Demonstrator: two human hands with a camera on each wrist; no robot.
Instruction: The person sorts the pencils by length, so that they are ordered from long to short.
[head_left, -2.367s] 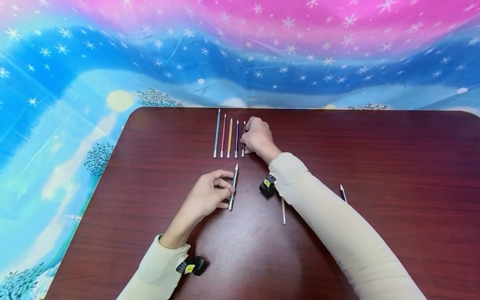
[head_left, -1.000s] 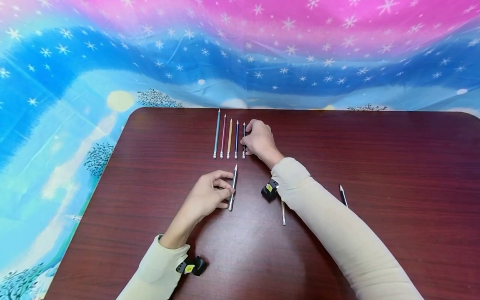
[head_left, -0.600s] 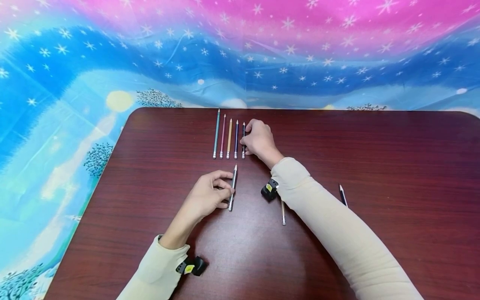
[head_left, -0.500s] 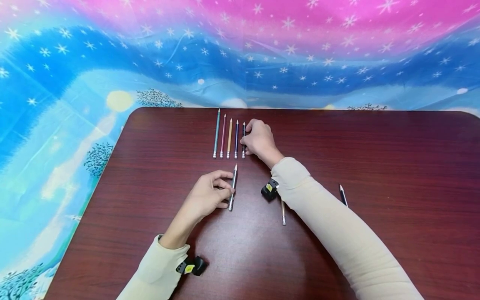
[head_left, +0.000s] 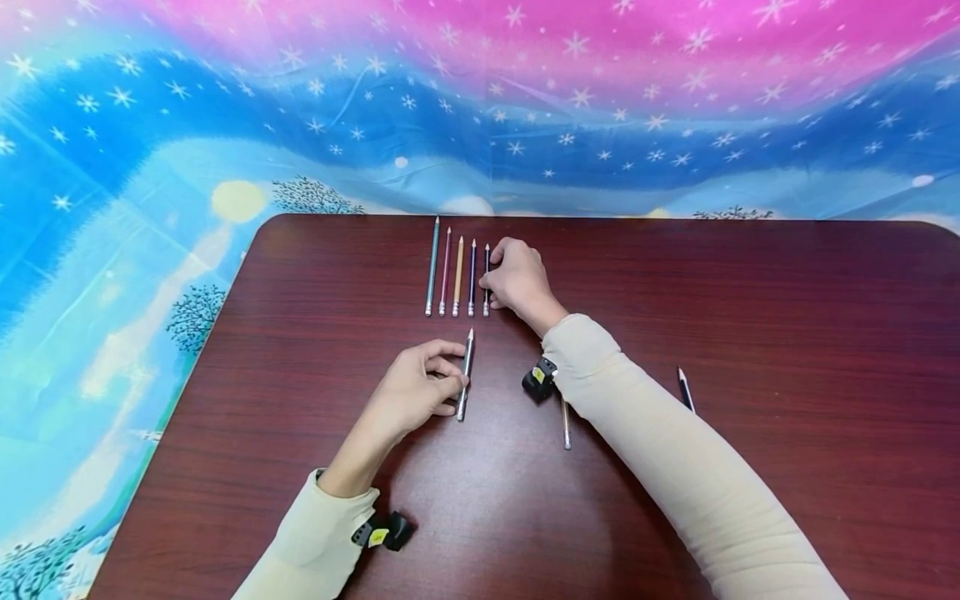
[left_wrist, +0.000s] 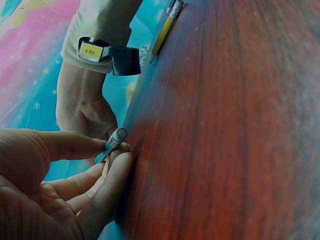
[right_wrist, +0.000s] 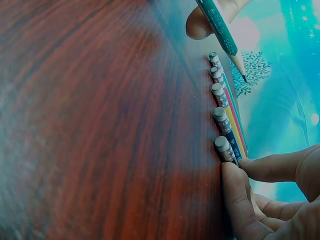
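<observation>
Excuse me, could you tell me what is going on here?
At a table, a person's right hand pinches the black pencil, rightmost in a row of five pencils. Their left hand holds a dark green pencil, its tip pointing toward the row. A yellow pencil and a dark pencil lie partly behind the right sleeve in the head view.

Left arm slanting in from 7 o'clock, left hand pinching, pointed toward 2 o'clock, right arm slanting from between 4 and 5 o'clock, right hand pinching farther forward, pointed toward 10 o'clock
</observation>
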